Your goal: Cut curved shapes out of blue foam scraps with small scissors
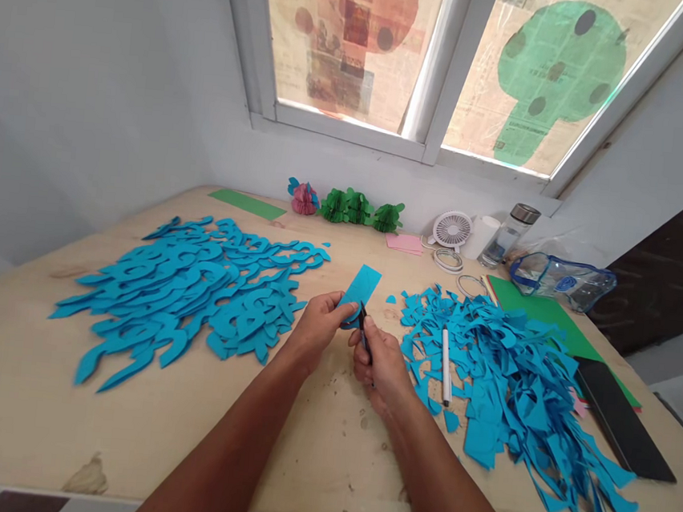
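Note:
Near the middle of the table, my left hand (318,324) pinches a folded strip of blue paper (366,281), which points up and to the right. My right hand (381,355) grips a pair of black-handled scissors (363,319), their dark blades at the lower edge of the strip. How far the blades are apart is hidden. To the left lies a wide pile of cut blue paper shapes (182,277) with wavy, looped outlines. On the right is a heap of blue paper scraps (506,360), and a white marker (446,367) rests on it.
Along the wall stand a pink paper flower (304,197), several green honeycomb paper pieces (358,208), a small white fan (451,230) and a glass bottle (509,236). Tape rolls (448,261), a clear pouch (562,281), green sheets (547,314) and a black board (622,416) lie at right.

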The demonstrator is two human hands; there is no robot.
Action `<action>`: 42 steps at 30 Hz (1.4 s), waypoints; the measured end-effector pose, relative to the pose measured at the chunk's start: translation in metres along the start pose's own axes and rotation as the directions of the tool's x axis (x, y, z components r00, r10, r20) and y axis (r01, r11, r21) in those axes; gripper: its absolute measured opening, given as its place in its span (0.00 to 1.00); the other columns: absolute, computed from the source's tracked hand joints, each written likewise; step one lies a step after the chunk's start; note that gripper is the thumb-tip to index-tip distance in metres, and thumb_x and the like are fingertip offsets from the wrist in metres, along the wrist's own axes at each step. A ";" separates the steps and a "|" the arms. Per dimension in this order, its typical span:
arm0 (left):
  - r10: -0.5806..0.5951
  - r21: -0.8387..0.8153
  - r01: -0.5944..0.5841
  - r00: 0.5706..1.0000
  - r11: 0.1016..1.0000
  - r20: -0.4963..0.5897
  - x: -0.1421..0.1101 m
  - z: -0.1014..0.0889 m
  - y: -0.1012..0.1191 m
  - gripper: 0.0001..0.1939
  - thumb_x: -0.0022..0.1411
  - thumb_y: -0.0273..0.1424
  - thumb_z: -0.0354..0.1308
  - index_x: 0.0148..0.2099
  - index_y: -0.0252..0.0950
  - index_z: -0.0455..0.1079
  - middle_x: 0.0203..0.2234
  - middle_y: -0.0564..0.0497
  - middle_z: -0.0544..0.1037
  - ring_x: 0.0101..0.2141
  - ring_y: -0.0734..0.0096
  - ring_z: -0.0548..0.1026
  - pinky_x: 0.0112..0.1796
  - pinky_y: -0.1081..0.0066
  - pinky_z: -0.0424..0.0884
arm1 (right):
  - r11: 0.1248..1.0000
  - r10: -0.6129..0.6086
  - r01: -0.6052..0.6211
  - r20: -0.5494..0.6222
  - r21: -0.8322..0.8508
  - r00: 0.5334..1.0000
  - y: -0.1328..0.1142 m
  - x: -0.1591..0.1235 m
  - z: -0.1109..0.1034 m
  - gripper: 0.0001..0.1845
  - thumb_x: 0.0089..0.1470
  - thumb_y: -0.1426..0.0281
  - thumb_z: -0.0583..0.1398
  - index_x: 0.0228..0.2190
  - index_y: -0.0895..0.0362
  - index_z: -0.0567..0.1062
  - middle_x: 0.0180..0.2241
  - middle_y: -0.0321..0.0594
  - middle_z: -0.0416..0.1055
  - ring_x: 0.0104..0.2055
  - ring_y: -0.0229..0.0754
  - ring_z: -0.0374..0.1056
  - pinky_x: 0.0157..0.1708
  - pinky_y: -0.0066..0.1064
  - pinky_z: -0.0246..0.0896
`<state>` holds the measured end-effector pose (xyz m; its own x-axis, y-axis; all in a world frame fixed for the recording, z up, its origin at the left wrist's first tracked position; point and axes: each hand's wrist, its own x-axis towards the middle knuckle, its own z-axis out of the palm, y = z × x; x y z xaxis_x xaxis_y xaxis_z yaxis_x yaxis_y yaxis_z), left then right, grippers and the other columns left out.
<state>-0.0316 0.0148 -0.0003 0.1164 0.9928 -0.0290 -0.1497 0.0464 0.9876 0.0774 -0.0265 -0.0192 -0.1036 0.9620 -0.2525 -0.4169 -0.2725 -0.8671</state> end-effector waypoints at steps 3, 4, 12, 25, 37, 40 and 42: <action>0.002 0.004 -0.002 1.000 1.000 -0.009 0.000 0.000 0.000 0.11 0.45 0.38 0.60 0.23 0.34 0.67 0.19 0.54 0.68 0.24 0.73 0.63 0.30 0.70 0.64 | 1.000 0.002 -0.002 -0.015 -0.022 1.000 -0.002 0.000 0.000 0.25 0.43 0.48 0.63 0.22 0.58 0.68 0.11 0.23 0.50 0.11 0.25 0.39 0.13 0.23 0.29; 0.000 0.004 0.000 1.000 1.000 -0.012 0.000 0.000 0.000 0.12 0.45 0.38 0.60 0.23 0.34 0.67 0.19 0.54 0.68 0.24 0.73 0.63 0.30 0.70 0.64 | 1.000 0.001 -0.002 -0.022 -0.031 1.000 -0.002 -0.001 0.000 0.25 0.42 0.48 0.63 0.22 0.58 0.68 0.11 0.23 0.50 0.11 0.25 0.39 0.12 0.23 0.29; -0.013 -0.008 0.013 1.000 1.000 -0.009 0.000 0.000 0.000 0.11 0.44 0.38 0.60 0.22 0.35 0.67 0.19 0.54 0.68 0.24 0.73 0.64 0.30 0.71 0.64 | 0.997 0.002 -0.007 -0.057 -0.082 0.998 -0.006 -0.001 0.001 0.25 0.40 0.48 0.64 0.20 0.58 0.68 0.10 0.23 0.50 0.11 0.25 0.39 0.12 0.24 0.28; 0.009 0.035 -0.008 1.000 0.999 -0.027 0.003 -0.003 -0.003 0.10 0.44 0.38 0.59 0.22 0.36 0.66 0.18 0.55 0.67 0.24 0.73 0.63 0.26 0.73 0.59 | 0.990 -0.012 -0.001 -0.097 -0.138 0.995 -0.005 0.000 0.001 0.22 0.41 0.51 0.63 0.19 0.58 0.68 0.10 0.24 0.50 0.11 0.26 0.39 0.13 0.25 0.27; 0.023 0.076 -0.024 1.000 0.997 0.015 -0.003 -0.002 0.007 0.11 0.44 0.36 0.58 0.19 0.37 0.62 0.16 0.57 0.61 0.21 0.75 0.56 0.23 0.73 0.52 | 0.985 -0.030 0.014 -0.093 -0.171 0.995 -0.007 0.001 -0.001 0.18 0.42 0.57 0.62 0.18 0.58 0.68 0.10 0.24 0.50 0.11 0.26 0.38 0.14 0.26 0.26; 0.006 0.073 -0.008 1.000 0.997 0.022 -0.001 -0.003 0.004 0.11 0.45 0.38 0.58 0.20 0.36 0.64 0.17 0.56 0.64 0.22 0.75 0.58 0.24 0.73 0.54 | 0.983 -0.038 0.018 -0.104 -0.185 0.994 -0.006 0.001 -0.001 0.18 0.43 0.57 0.62 0.18 0.58 0.68 0.09 0.24 0.49 0.11 0.26 0.38 0.14 0.26 0.26; -0.005 0.066 0.004 1.000 0.998 0.017 0.001 -0.003 0.002 0.11 0.45 0.38 0.58 0.21 0.36 0.65 0.18 0.56 0.66 0.22 0.74 0.61 0.25 0.73 0.56 | 0.982 -0.043 0.023 -0.103 -0.187 0.994 -0.006 0.000 0.000 0.18 0.43 0.56 0.62 0.18 0.58 0.68 0.09 0.24 0.50 0.11 0.26 0.39 0.14 0.26 0.27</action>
<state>-0.0351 0.0159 0.0009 0.1337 0.9905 -0.0315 -0.0841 0.0430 0.9955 0.0802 -0.0244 -0.0138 0.0082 0.9661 -0.2582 -0.2431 -0.2485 -0.9376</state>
